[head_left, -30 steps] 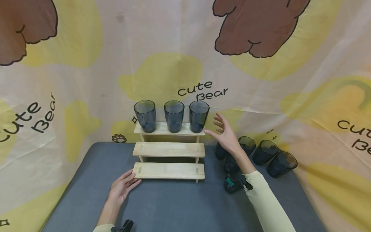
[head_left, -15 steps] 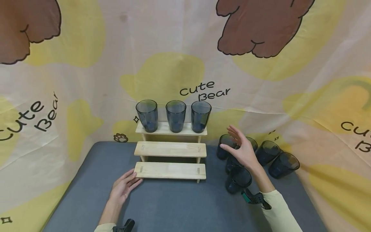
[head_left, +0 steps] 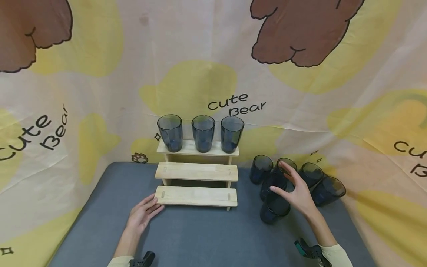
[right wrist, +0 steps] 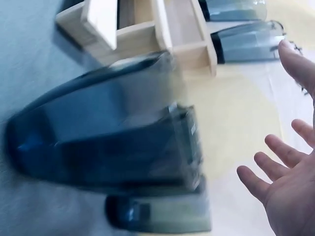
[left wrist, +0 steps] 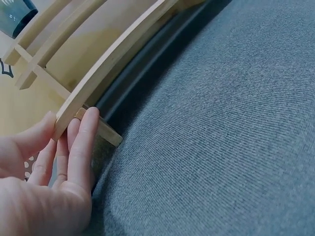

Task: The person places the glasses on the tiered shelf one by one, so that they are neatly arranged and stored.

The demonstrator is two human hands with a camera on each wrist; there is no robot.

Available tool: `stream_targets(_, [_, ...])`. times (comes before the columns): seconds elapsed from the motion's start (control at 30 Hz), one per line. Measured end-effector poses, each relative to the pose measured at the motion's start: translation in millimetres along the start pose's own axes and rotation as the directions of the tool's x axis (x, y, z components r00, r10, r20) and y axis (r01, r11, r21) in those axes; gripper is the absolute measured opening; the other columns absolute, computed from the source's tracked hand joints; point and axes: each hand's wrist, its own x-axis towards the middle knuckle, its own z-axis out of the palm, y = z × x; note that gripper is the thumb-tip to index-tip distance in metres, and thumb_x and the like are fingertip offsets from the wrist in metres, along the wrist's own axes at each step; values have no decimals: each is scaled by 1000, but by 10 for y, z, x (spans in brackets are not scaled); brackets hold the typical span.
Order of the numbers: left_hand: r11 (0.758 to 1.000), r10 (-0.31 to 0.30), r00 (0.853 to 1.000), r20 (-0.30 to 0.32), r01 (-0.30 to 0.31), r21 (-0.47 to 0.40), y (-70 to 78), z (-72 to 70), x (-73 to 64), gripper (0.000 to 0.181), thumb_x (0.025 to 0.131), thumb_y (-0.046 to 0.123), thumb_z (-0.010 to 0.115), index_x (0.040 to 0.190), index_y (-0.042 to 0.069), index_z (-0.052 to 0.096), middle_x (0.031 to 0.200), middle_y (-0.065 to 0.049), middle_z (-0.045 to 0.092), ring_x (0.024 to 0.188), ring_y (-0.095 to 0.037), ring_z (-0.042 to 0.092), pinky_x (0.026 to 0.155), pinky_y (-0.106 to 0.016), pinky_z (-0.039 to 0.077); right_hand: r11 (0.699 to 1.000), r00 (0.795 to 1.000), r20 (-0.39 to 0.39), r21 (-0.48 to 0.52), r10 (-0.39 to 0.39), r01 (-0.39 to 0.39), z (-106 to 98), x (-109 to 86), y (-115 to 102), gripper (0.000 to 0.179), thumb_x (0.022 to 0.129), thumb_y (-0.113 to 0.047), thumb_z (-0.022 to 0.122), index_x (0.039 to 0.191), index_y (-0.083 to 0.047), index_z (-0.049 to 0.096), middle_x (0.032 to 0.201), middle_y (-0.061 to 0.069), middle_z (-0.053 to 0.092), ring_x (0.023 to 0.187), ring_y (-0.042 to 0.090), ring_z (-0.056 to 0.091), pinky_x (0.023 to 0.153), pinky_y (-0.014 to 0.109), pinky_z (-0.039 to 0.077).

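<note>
Grey desk (head_left: 200, 237): only my left-wrist view clearly shows left hand (head_left: 142, 215) pinching the stand (head_left: 197, 171). Right hand (head_left: 298, 193), spread, has shifted rightward.

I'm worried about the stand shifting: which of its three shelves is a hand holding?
The lowest shelf: the left hand pinches its left end. No hand touches the middle shelf or the top shelf, which bears three glasses.

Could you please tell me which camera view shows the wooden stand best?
The head view, because all three tiers of the wooden stand fit inside it. The left wrist view shows one end close up, pinched by the left hand. The right wrist view shows only part, cut off by the frame.
</note>
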Motion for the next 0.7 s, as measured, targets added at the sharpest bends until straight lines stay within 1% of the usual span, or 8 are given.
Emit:
stream_targets(0.1, [1000, -5, 1000, -6, 5, 7, 6, -9, 6, 54, 97, 2, 59, 146, 0, 37, 94, 0, 69, 89, -17, 68, 95, -40, 57, 1000, 1000, -3, 6, 9, -9, -17, -102, 86, 86, 81, -8, 81, 152, -18, 34, 151, 12, 40, 133, 36, 41, 109, 25, 43])
stream_targets(0.2, [1000, -10, 1000, -5, 10, 16, 8, -12, 7, 58, 97, 3, 59, 149, -2, 33, 95, 1, 69, 90, -16, 68, 96, -39, 57, 1000, 1000, 8, 13, 26, -26, -27, -191, 163, 86, 82, -9, 80, 153, -20, 33, 151, 13, 39, 135, 17, 40, 103, 7, 38])
stream_targets(0.33, [1000, -13, 1000, -4, 13, 14, 21, -9, -8, 59, 98, 2, 58, 150, -3, 30, 95, 2, 68, 89, -16, 68, 96, -39, 56, 998, 998, 25, 1, 56, -56, -34, -280, 240, 85, 84, -13, 79, 153, -19, 32, 152, 13, 38, 136, 17, 40, 103, 7, 40])
stream_targets(0.4, [1000, -14, 1000, 3, 14, 8, 31, -11, -14, 59, 98, 1, 57, 151, -3, 29, 95, 2, 68, 89, -15, 68, 97, -40, 56, 997, 997, 25, 1, 74, -74, -33, -323, 265, 84, 85, -14, 79, 153, -18, 32, 153, 13, 37, 136, 22, 40, 103, 8, 40])
stream_targets(0.43, [1000, -15, 1000, 4, 15, 3, 36, -11, -17, 60, 98, 1, 56, 151, -3, 28, 94, 2, 68, 90, -16, 68, 97, -40, 56, 997, 997, 24, 3, 79, -79, -30, -346, 282, 83, 85, -14, 78, 154, -17, 32, 153, 13, 37, 137, 20, 40, 103, 9, 41])
stream_targets(0.57, [1000, -20, 1000, 9, 20, -2, 41, -7, -22, 60, 98, 1, 56, 151, -3, 27, 95, 2, 69, 90, -15, 69, 97, -40, 56, 995, 996, 10, 47, 84, -84, -5, -457, 338, 81, 85, -10, 77, 153, -12, 32, 152, 17, 37, 132, -3, 38, 100, 10, 44])
stream_targets(0.63, [1000, -22, 1000, 9, 22, -1, 39, -3, -22, 61, 98, 1, 56, 151, -3, 27, 95, 2, 69, 90, -15, 69, 97, -40, 56, 994, 996, 4, 71, 87, -87, 21, -520, 366, 82, 85, -8, 77, 153, -11, 31, 151, 20, 36, 130, -6, 38, 98, 10, 46])
stream_targets(0.7, [1000, -18, 1000, 6, 18, -1, 36, 3, -21, 61, 98, 1, 57, 151, -3, 27, 95, 2, 68, 90, -16, 69, 96, -40, 56, 991, 995, -2, 87, 99, -98, 56, -582, 398, 84, 85, -6, 76, 154, -14, 29, 151, 21, 35, 130, -6, 38, 95, 9, 47])
